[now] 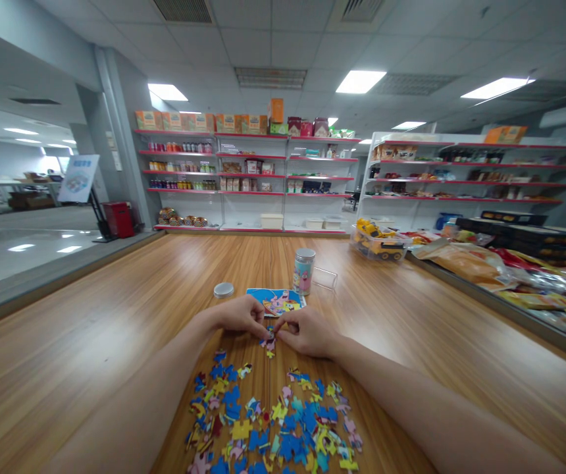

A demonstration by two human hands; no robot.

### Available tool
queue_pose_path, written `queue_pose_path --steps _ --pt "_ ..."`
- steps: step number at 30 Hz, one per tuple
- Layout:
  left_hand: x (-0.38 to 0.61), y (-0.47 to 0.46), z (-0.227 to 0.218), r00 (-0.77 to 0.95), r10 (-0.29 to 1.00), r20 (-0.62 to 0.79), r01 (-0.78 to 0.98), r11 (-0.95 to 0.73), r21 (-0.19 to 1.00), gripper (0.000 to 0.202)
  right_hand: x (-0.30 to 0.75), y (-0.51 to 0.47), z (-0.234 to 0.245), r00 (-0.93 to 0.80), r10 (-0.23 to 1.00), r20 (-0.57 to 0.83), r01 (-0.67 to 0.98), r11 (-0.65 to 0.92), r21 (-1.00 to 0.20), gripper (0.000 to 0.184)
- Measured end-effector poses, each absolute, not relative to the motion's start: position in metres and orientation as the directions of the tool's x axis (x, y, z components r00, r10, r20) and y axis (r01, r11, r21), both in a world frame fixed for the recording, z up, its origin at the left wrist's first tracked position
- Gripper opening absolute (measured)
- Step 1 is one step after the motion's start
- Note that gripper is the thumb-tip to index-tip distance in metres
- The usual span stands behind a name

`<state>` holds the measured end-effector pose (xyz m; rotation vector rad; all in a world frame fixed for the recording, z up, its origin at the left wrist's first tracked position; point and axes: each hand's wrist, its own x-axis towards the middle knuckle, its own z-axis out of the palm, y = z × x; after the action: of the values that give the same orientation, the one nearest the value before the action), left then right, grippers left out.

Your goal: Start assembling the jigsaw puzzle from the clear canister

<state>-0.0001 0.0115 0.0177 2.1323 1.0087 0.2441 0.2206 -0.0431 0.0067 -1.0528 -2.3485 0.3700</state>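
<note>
Just in front of a picture card, both hands meet over a small cluster of jigsaw puzzle pieces in pink, blue and yellow. From the left, my left hand is closed, thumb and forefinger pinched on a puzzle piece at the cluster's upper edge. My right hand has its fingers curled in, with the thumb and forefinger tips at the same cluster's right side. Fingertips partly cover the pieces there. Nearer to me lie many loose puzzle pieces, spread in a left and a right heap.
Behind the card stands a printed can with a silver top, beside a clear plastic piece. A round lid lies to the left. Farther right are a tub of yellow toy trucks and packaged goods. Stocked shelves line the back.
</note>
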Motion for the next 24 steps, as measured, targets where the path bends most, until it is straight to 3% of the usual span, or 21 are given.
queue_pose_path --steps 24 --pt "-0.0013 0.0088 0.0201 0.661 0.742 -0.111 0.596 -0.430 0.678 0.045 0.2214 -0.0442 0.0081 -0.556 0.758 0.341 0.598 0.650 -0.469 0.019"
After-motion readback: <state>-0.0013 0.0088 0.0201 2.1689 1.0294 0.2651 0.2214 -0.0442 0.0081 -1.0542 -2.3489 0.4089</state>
